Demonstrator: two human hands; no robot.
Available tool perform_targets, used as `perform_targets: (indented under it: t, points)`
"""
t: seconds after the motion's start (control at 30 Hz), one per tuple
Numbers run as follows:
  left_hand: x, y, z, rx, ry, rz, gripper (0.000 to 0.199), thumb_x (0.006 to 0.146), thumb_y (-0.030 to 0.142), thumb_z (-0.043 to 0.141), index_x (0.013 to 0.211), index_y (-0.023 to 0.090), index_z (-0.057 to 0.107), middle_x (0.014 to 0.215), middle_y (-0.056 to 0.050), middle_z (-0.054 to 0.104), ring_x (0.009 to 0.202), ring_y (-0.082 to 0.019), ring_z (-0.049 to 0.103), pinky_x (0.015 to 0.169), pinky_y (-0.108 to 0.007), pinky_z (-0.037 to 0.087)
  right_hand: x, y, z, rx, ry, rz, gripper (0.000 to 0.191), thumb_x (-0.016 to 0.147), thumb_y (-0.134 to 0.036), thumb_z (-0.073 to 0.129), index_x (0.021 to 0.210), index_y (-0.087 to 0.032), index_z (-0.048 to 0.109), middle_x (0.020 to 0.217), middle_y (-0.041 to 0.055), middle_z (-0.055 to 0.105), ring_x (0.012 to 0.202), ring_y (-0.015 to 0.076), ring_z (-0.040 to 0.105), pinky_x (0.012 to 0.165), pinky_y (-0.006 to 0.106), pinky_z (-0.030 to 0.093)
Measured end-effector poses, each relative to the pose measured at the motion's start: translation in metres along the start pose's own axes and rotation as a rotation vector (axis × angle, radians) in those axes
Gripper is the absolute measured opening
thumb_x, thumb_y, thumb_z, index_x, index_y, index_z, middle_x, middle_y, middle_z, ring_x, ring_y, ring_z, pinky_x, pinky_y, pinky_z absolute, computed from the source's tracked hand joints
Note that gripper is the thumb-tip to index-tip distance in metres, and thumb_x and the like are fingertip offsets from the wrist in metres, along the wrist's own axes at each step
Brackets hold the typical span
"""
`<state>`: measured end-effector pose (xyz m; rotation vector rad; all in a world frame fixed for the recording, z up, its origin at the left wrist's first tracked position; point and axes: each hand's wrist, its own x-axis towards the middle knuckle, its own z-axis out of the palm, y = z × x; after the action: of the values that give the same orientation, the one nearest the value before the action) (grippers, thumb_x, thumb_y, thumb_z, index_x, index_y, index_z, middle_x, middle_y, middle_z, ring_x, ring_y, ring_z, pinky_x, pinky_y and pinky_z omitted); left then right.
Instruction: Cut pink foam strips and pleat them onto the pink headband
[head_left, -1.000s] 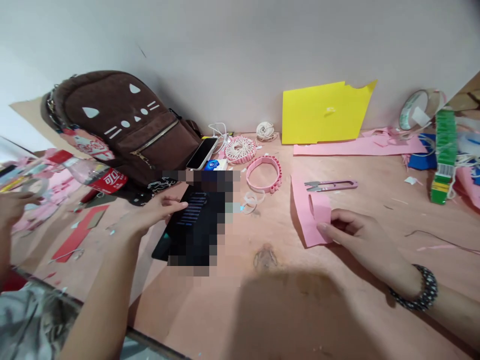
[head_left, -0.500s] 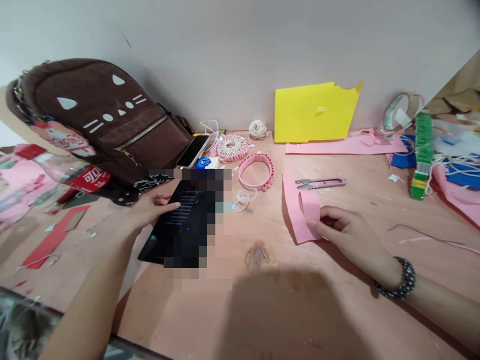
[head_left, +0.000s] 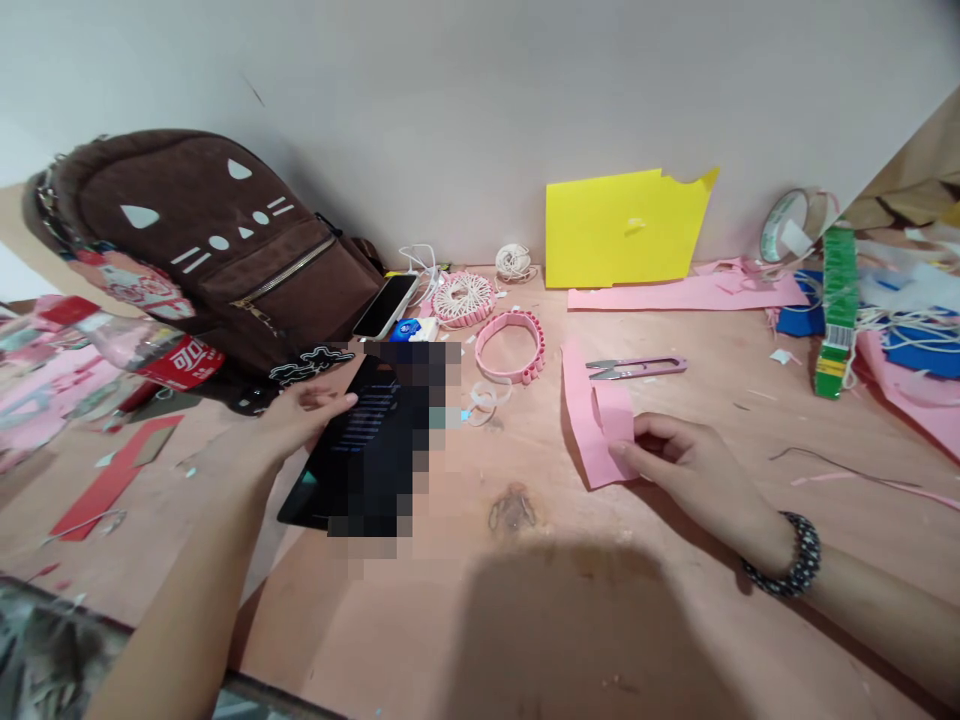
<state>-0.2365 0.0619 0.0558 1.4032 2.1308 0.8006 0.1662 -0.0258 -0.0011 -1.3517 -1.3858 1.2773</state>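
Note:
My left hand [head_left: 311, 408] is at the upper left edge of a dark tablet [head_left: 360, 440], thumb over its screen and fingers curled at the edge; part of the tablet is pixelated. Between the thumb and fingers of my right hand [head_left: 667, 452] is the lower right corner of a folded pink sheet [head_left: 589, 430]. Small thread snips [head_left: 637, 368] lie just behind that sheet, blades to the left. Further back, a pink ring [head_left: 511, 346] with small loops along one side rests on the table, near a clear tape-like loop [head_left: 491, 398].
A brown backpack [head_left: 247, 240] and a cola bottle [head_left: 180, 358] stand and lean at the left. Behind are a phone [head_left: 386, 306], a string-wound pink ring [head_left: 463, 298] and a yellow sheet [head_left: 626, 230]. A green packet [head_left: 836, 310] and tape roll [head_left: 784, 226] are at the right.
The view has shifted slightly. My left thumb has lifted a little up and left on the tablet; my right hand keeps its hold on the pink sheet.

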Motion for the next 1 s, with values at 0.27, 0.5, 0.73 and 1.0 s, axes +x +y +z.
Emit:
perform_targets:
  t: [0.27,0.5,0.73,1.0]
  points:
    - [-0.106,0.064,0.071,0.023,0.012,0.854,0.01,0.083,0.028,0.057,0.087,0.022,0.064,0.087,-0.002,0.067,0.077,-0.017,0.06,0.068,-0.029,0.047,-0.001,0.0,0.0,0.097,-0.022,-0.038,0.017,0.08,-0.036,0.066,0.077,-0.02,0.067,0.072,0.0007,0.065,0.063,0.0131,0.057,0.057,0.023,0.046]
    - [-0.147,0.071,0.139,-0.363,-0.227,0.959,0.008,0.08,0.02,0.064,0.085,0.023,0.059,0.071,0.002,0.058,0.062,-0.01,0.051,0.061,-0.024,0.041,-0.006,-0.002,0.001,0.319,-0.082,-0.012,0.019,0.075,-0.035,0.072,0.075,-0.018,0.066,0.066,-0.0008,0.065,0.057,0.0102,0.055,0.055,0.022,0.045]
    - [-0.159,0.092,0.165,-0.863,-0.818,0.108,0.035,0.075,0.038,0.073,0.097,0.016,0.058,0.076,0.0,0.059,0.063,-0.011,0.057,0.058,-0.022,0.047,-0.004,0.004,-0.001,0.3,-0.113,-0.026,0.02,0.078,-0.037,0.07,0.081,-0.018,0.068,0.08,0.0017,0.069,0.073,0.0144,0.063,0.069,0.027,0.05]
    - [-0.156,0.101,0.187,-0.894,-0.732,0.087,0.024,0.078,0.034,0.071,0.088,0.013,0.066,0.081,-0.003,0.066,0.074,-0.013,0.059,0.07,-0.024,0.046,0.001,0.003,-0.004,0.303,-0.075,-0.018,0.023,0.079,-0.039,0.07,0.091,-0.019,0.069,0.093,0.0042,0.072,0.083,0.0171,0.066,0.078,0.029,0.051]
